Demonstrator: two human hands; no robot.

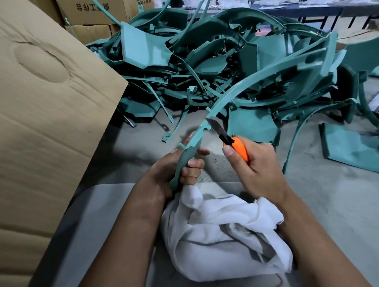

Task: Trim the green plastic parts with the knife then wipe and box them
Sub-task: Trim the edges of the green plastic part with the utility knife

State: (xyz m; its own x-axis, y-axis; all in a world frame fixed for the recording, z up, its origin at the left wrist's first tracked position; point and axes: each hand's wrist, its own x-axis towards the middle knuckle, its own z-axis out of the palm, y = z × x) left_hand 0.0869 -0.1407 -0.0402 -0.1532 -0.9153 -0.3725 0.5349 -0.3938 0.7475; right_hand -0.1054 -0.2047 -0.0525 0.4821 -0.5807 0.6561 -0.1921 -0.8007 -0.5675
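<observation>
Left hand (pixel 183 165) clamped on a curved green strip (pixel 221 105), right hand (pixel 255 162) closed on the knife (pixel 232 141), blade at its edge. Trimming stage; big pile (pixel 210 56) untrimmed, cloth (pixel 223 233) and cardboard box (pixel 43 113) waiting.

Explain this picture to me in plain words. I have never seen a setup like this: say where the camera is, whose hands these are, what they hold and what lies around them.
There is no machine here. One camera worn on a person's head looks down at their two bare hands. The left hand grips a long curved green plastic part near its lower end. The right hand holds an orange-handled knife, its blade tip at the part's edge, so trimming is under way. A white cloth lies bunched on the lap below, for wiping. Beyond, a tangled pile of green parts covers the grey floor. A large cardboard box stands at the left.
</observation>
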